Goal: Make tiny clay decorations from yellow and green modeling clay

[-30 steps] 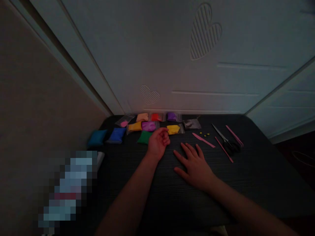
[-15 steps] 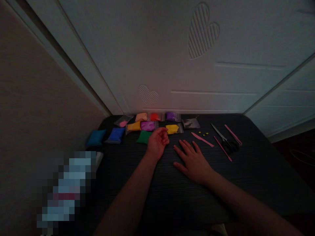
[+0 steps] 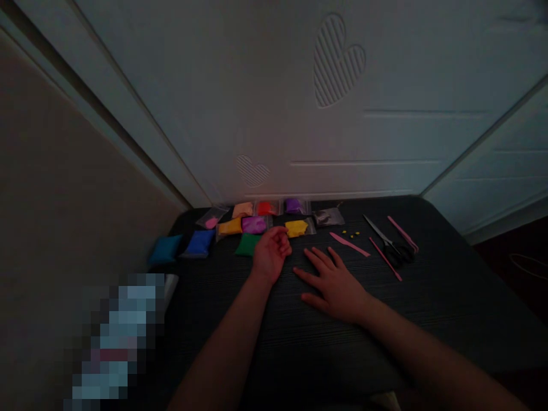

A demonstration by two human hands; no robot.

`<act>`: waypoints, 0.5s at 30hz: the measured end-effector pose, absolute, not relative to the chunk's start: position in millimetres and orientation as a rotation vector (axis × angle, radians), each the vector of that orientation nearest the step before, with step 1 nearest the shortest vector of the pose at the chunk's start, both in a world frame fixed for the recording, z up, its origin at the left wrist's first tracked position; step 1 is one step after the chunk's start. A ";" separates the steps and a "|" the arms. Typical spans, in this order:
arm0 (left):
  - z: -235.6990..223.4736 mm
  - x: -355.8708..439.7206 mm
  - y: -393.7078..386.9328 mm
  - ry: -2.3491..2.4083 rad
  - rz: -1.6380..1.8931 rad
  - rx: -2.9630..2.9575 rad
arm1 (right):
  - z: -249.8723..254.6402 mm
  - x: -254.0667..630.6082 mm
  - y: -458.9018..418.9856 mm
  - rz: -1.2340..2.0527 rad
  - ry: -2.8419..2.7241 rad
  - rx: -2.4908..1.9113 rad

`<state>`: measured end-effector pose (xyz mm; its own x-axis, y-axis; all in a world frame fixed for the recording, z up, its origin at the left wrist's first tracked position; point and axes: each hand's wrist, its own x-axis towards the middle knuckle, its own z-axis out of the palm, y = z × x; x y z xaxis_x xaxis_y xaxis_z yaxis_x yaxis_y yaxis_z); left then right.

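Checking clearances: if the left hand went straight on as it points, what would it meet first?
Probably the yellow packet, just ahead of the left hand; whether they touch is unclear.

on the table point(image 3: 462, 297), scissors point(image 3: 387, 245) lie with tweezers point(image 3: 402, 233) just right of them; left of the scissors sit a stick tool point(image 3: 385, 258), then crumbs point(image 3: 357, 233) and a plastic knife point(image 3: 349, 244), and farther left, plastic bags point(image 3: 297, 229); behind the scissors stands a door point(image 3: 385, 137).

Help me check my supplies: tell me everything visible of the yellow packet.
The yellow packet is a clear, plastic-looking bag holding a crumpled-looking yellow mass, its right end showing clear film. It lies flat on the dark table beside the left hand; whether they touch cannot be told.
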<state>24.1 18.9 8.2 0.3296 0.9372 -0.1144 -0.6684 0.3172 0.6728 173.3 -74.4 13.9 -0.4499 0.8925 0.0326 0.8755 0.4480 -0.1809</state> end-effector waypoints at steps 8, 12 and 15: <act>8.0 23.9 19.5 0.559 1.118 0.581 | 15.5 173.8 -75.8 0.191 -2.535 -1.619; 8.4 24.4 19.4 0.563 1.122 0.579 | 14.6 173.6 -75.4 0.214 -2.575 -1.555; 8.5 24.7 19.4 0.571 1.126 0.576 | 13.5 172.8 -74.8 0.179 -2.482 -1.682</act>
